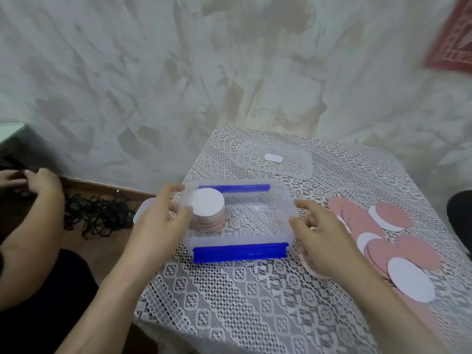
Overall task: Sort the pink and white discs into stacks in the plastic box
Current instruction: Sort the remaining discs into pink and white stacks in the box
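Note:
A clear plastic box with blue latches stands on the lace tablecloth. In its left half sits a stack of discs, pink-edged with a white one on top. My left hand grips the box's left wall, thumb over the rim beside the stack. At the right wall is my right hand, with relaxed fingertips touching it and holding nothing. Loose pink discs and white discs lie scattered to the right of the box. One disc lies partly under my right hand.
The clear lid lies behind the box. A white disc pokes out past the table's left edge behind my left hand. Another person's hand and tangled black cords are on the floor at left. A dark object is at the right edge.

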The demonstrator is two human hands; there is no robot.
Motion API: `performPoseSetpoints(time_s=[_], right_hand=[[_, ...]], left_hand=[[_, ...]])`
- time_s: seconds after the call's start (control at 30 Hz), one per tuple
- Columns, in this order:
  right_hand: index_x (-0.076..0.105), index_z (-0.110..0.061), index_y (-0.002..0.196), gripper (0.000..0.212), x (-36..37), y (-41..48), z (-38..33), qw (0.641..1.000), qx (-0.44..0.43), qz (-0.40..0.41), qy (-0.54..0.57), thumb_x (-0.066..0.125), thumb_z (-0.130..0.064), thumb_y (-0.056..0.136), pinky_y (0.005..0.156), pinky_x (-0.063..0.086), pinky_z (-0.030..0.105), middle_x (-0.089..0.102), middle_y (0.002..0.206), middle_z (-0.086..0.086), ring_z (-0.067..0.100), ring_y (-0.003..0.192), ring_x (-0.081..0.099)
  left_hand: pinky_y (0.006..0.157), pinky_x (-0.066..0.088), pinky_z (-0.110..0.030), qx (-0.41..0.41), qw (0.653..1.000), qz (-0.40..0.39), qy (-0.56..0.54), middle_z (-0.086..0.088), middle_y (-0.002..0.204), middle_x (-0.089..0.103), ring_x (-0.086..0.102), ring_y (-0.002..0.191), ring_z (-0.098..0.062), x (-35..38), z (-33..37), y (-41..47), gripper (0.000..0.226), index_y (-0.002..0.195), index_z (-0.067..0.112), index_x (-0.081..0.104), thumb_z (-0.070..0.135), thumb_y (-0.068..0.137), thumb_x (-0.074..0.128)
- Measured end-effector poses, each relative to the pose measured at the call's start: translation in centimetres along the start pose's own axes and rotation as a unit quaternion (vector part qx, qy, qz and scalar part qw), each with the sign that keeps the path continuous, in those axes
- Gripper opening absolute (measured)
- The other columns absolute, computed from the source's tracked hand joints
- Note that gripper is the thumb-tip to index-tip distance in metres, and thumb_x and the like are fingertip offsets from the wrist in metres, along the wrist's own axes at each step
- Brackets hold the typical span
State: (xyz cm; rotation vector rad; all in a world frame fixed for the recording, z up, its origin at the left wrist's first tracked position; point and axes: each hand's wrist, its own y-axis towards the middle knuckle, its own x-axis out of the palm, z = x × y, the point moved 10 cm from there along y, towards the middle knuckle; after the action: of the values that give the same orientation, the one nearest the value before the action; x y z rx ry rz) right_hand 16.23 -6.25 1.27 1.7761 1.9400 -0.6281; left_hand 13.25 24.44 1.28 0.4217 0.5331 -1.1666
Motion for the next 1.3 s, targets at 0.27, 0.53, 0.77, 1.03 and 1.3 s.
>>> performPoseSetpoints(time_s=[0.27, 0.53, 0.77, 1.03, 1.3], right_hand=[[0.048, -0.037, 0.146, 0.046, -2.0, -0.7, -0.1, 0.999, -0.044, 0.017, -0.01, 0.052, -0.045, 0.101, 0.074, 0.051, 0.033, 0.067, 0.068, -0.007, 0.003, 0.068, 0.064], [0.044, -0.052, 0.142, 0.052, 3.3, -5.5, -3.1, 0.979, -0.154, -0.092, -0.099, 0.049, -0.066, 0.092, 0.064, 0.04, 0.015, 0.065, 0.087, -0.022, -0.002, 0.071, 0.061], [0.031, -0.048, 0.149, 0.071, 1.9, -3.2, -2.6, 0.99, -0.113, -0.046, -0.067, 0.04, -0.078, 0.085, 0.075, 0.046, 0.027, 0.055, 0.115, -0.02, -0.004, 0.079, 0.059], [0.003, -0.049, 0.157, 0.105, 3.5, -5.4, -2.5, 0.992, -0.082, -0.064, -0.067, 0.04, -0.093, 0.069, 0.068, 0.04, 0.022, 0.052, 0.103, -0.024, -0.001, 0.08, 0.056], [0.03, -0.057, 0.15, 0.053, 2.0, -2.7, -1.2, 0.996, -0.072, -0.051, 0.017, 0.046, -0.04, 0.103, 0.054, 0.042, 0.028, 0.057, 0.084, -0.005, 0.005, 0.053, 0.043]], left_hand=[[0.086, 0.052, -0.037, 0.031, 0.999, -0.028, 0.011, 0.022, 0.14, 0.052, 0.055, 0.121, -0.012, 1.0, 0.3, -0.1, 0.059, 0.143, 0.057, 0.033, 0.054, 0.087, 0.051], [0.109, 0.043, -0.046, 0.032, 0.998, -0.018, -0.048, 0.019, 0.144, 0.05, 0.047, 0.131, -0.011, 2.1, 0.4, 0.1, 0.045, 0.141, 0.057, 0.04, 0.048, 0.097, 0.045], [0.063, 0.04, -0.037, 0.076, 0.994, 0.081, 0.011, 0.02, 0.065, 0.059, 0.052, 0.066, -0.009, -0.5, 1.3, -1.6, 0.026, 0.076, 0.034, 0.059, 0.048, 0.097, 0.052], [0.089, 0.053, -0.044, 0.052, 0.999, -0.011, -0.005, 0.028, 0.108, 0.065, 0.063, 0.099, -0.009, 1.9, 0.9, -1.0, 0.028, 0.117, 0.048, 0.062, 0.057, 0.094, 0.051], [0.063, 0.043, -0.033, 0.066, 0.998, 0.017, 0.006, 0.011, 0.077, 0.071, 0.055, 0.062, -0.004, 1.0, 1.8, -2.2, 0.03, 0.078, 0.024, 0.066, 0.046, 0.095, 0.056]])
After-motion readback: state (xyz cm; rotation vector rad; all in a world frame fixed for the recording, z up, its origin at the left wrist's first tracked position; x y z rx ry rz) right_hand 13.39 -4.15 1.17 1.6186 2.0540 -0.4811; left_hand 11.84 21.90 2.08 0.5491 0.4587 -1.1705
